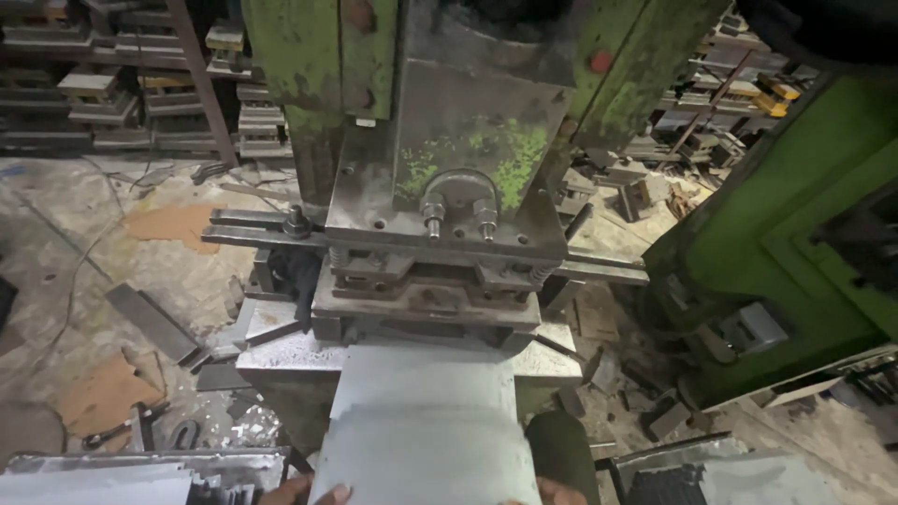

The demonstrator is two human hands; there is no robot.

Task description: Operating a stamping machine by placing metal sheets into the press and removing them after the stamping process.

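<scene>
while the metal sheet (426,430) lies flat with its long axis running straight away from the person into the green press (449,252), the left hand (299,491) and right hand (559,493) grip its near corners, set apart. scrap litters the dusty concrete floor (84,234); shelves (103,84) stand behind.

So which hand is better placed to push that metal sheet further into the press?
Probably the left hand: its fingertips visibly rest on the metal sheet at its near left corner. The right hand barely shows at the frame's edge, so its hold is unclear.
</scene>
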